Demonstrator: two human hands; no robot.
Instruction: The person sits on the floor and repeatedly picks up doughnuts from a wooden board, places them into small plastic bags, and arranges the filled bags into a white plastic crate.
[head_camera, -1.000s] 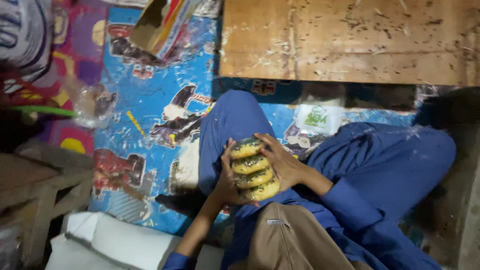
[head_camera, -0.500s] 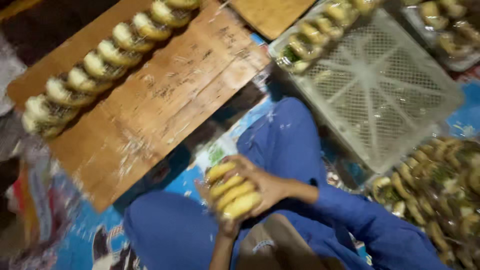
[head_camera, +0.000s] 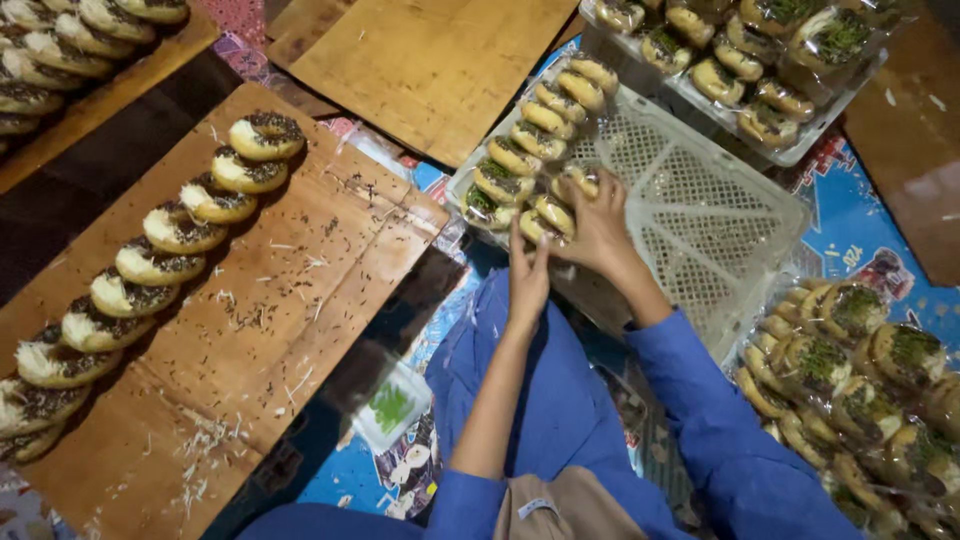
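Observation:
My right hand (head_camera: 603, 232) and my left hand (head_camera: 527, 283) press from both sides on a short row of wrapped donuts (head_camera: 553, 212) and hold it at the near edge of a white lattice crate (head_camera: 716, 232). Two more rows of wrapped donuts (head_camera: 545, 118) stand on edge inside the crate's left side. The rest of the crate floor is bare mesh. My left forearm is bare and my right arm is in a blue sleeve.
A wooden board (head_camera: 300, 290) on the left carries a row of unwrapped donuts (head_camera: 180, 228) with sprinkles, and crumbs are scattered over it. A tray of wrapped donuts (head_camera: 760, 70) stands at the top right. Several more wrapped donuts (head_camera: 850, 370) are piled at the lower right. Another bare board (head_camera: 430, 60) lies at the top.
Both hands carried the stacked donuts from my lap forward and up to the crate's edge. The view swung from the floor mat to the boards and crate.

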